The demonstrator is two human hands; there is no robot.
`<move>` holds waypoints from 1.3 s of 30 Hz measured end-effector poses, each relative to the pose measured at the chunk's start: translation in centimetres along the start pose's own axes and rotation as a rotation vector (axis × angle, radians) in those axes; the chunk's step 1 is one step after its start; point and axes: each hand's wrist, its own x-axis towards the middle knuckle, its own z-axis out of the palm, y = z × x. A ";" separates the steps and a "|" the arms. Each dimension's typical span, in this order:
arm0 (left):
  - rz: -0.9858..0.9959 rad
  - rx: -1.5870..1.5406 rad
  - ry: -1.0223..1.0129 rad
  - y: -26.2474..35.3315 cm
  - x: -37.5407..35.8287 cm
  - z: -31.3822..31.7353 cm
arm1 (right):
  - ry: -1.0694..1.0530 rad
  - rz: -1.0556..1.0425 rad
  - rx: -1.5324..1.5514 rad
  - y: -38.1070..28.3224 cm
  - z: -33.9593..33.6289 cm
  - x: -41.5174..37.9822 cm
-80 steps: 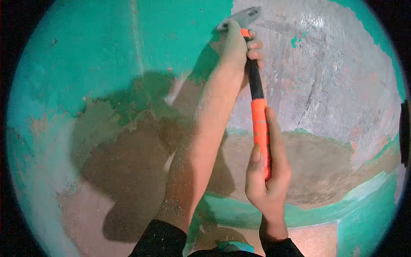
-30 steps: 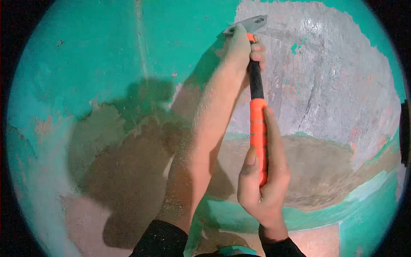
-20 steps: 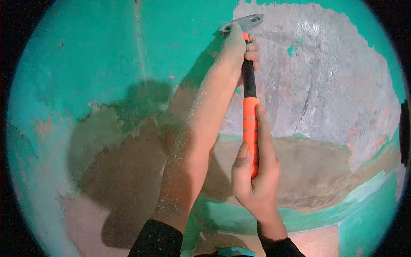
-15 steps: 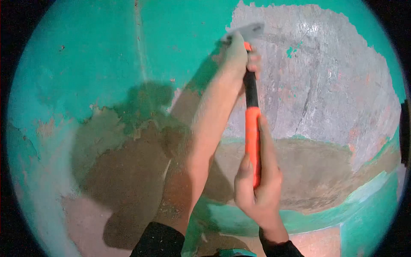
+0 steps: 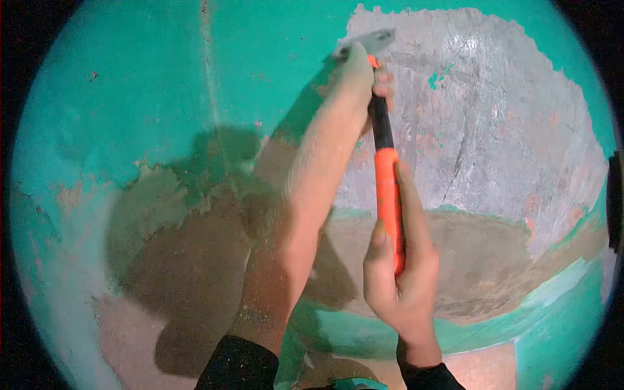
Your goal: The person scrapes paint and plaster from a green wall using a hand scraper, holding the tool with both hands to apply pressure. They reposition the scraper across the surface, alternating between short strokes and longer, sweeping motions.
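A long-handled scraper point(image 5: 388, 188) with an orange and black handle and a wide metal blade point(image 5: 374, 43) lies against the wall, tilted slightly left at its top. My left hand point(image 5: 365, 81) wraps round the upper handle just below the blade. Lower down, my right hand point(image 5: 406, 260) grips the orange lower handle, thumb on the left and a finger stretched along the right side. The blade is at the upper left edge of a bare grey patch point(image 5: 500, 110), beside green paint point(image 5: 143, 71).
Brown bare plaster point(image 5: 481, 260) curves below the grey patch. Ragged peeling paint point(image 5: 153, 175) and a dark shadow lie on the left. A vertical crack line point(image 5: 209, 65) runs down the upper left wall. A dark object point(image 5: 614, 201) stands at the right edge.
The blade and my left hand have shifted slightly up and left. The handle's lower end and my right hand have moved a little right, so the tool tilts more.
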 end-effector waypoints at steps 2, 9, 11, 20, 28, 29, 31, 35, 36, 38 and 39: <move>0.006 -0.032 -0.037 -0.1 0.8 -0.5 | -0.006 -0.001 0.006 -0.2 -0.2 -0.3; 0.068 -0.055 -0.024 0.2 0.4 0.2 | -0.012 -0.010 -0.033 -1.0 -1.0 0.5; 0.022 -0.031 -0.104 -0.6 0.4 -0.8 | -0.014 0.003 -0.015 -1.2 -1.0 -0.2; 0.030 -0.071 -0.151 0.4 2.2 -0.6 | -0.029 -0.011 -0.013 -0.4 -0.1 0.2; -0.040 -0.020 -0.112 -0.3 1.1 -0.3 | -0.030 -0.024 0.001 -0.9 -0.5 0.4; -0.040 -0.028 -0.118 -0.2 1.2 -0.4 | -0.005 -0.048 -0.025 -0.9 -0.4 1.2; -0.049 -0.041 -0.128 0.0 1.5 -0.4 | 0.014 -0.063 -0.016 -1.0 -0.4 1.9; -0.080 -0.058 -0.149 0.1 1.4 -0.6 | -0.011 -0.032 0.012 -1.1 -0.8 0.4; -0.090 -0.068 -0.166 0.4 1.8 -0.6 | -0.017 -0.023 0.007 -1.1 -0.9 0.4; -0.129 -0.103 -0.218 2.6 3.8 -0.2 | -0.033 -0.006 0.011 -1.4 -1.0 1.4; -0.158 -0.122 -0.240 3.2 4.2 -0.1 | -0.029 -0.006 0.011 -1.5 -1.0 1.7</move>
